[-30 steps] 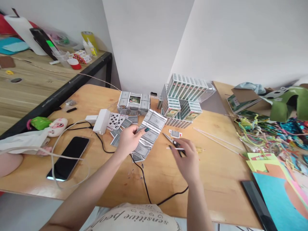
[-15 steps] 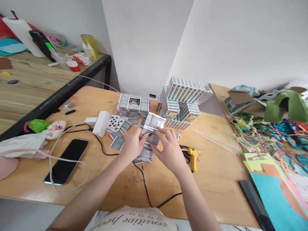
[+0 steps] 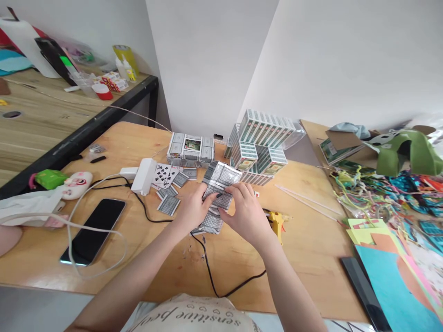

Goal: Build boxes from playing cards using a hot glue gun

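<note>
Both hands grip a block built of grey patterned playing cards (image 3: 221,177), tilted over the table. My left hand (image 3: 194,207) has its fingers closed on the block's left side, thumb on top. On the right side, my right hand (image 3: 247,210) pinches the same block between thumb and fingers. Beneath it, another grey card piece (image 3: 212,223) lies on the table, partly hidden. Loose playing cards (image 3: 168,205) are spread left of my hands. Behind stands a larger structure of cards (image 3: 190,150) with a green opening in its top.
Stacked card boxes (image 3: 266,129) stand at the back right. A yellow glue gun (image 3: 277,226) lies right of my right hand. On the left are a white power strip (image 3: 143,176), a phone (image 3: 95,230) and cables. Coloured paper (image 3: 384,272) and yarn cover the right side.
The card block has tipped and turned slightly to the right in my hands. The whole view has shifted a little. Both hands keep their grip.
</note>
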`<state>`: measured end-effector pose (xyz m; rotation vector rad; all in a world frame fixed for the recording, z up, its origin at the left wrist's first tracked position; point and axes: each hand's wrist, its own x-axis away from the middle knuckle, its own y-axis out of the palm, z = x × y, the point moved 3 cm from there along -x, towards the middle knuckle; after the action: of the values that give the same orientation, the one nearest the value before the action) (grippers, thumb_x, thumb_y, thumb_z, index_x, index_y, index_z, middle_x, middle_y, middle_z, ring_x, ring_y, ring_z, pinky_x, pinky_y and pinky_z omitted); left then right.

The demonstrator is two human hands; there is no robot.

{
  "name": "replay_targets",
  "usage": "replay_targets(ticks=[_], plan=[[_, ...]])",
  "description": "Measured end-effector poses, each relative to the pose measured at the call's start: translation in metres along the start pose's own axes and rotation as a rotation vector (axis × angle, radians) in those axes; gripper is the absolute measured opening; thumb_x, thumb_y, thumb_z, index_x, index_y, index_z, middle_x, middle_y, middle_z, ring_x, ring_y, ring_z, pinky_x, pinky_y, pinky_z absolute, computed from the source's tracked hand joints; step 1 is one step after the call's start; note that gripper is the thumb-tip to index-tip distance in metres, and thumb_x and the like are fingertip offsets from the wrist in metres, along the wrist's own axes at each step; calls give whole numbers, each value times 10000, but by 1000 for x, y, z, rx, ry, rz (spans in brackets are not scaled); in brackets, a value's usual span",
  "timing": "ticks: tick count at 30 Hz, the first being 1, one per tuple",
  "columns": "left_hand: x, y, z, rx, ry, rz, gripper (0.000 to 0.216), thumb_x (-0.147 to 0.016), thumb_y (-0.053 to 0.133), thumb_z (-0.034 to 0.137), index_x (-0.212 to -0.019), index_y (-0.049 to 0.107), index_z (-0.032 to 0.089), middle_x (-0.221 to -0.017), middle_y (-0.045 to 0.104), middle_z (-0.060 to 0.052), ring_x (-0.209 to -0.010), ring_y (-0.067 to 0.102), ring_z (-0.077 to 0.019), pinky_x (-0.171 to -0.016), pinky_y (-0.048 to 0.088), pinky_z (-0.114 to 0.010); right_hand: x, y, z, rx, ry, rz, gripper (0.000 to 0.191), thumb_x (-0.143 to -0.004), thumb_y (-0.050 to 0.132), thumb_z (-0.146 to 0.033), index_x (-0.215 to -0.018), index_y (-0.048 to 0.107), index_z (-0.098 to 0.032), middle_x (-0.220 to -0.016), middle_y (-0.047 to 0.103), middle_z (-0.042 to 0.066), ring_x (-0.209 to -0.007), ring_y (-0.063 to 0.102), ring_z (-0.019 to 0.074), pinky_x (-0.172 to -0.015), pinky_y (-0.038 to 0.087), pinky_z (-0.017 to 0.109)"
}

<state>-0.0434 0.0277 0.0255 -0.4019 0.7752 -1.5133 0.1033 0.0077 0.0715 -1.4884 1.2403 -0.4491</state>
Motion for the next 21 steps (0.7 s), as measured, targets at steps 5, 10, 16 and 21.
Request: replay_targets(ticks=[5,10,16,21], plan=[[0,0,2,1,-5,-12,247,-854,465,367,-678,404,206,-613,468,21,-605,450,-138,-540,298,-250,-2,1,-3,84,-7,-39,287,-708,604,-187,-985,536,-153,-971,564,135,-981,469,304,-772,487,465],[0,1,5,15,-29,-25,297,-848,463,386,-645,341,208,-572,411,41,-556,408,-123,-523,264,-245,-2,3,-3,111,-21,-46,230,-702,577,-171,-928,536,-165,-930,559,128,-959,470,302,-753,482,455],[1,0,3,45,-2,-12,307,-860,457,379,-643,325,207,-566,388,48,-550,386,-117,-524,258,-247,0,2,-2,35,-4,-10,259,-711,582,-164,-965,536,-152,-935,560,124,-969,471,299,-794,477,457],[0,0,1,52,-7,-14,276,-867,452,374,-664,380,202,-576,416,46,-561,407,-115,-529,272,-245,4,2,-2,0,-11,30,382,-741,567,-160,-1117,503,-168,-1027,557,124,-1006,472,296,-829,471,474]])
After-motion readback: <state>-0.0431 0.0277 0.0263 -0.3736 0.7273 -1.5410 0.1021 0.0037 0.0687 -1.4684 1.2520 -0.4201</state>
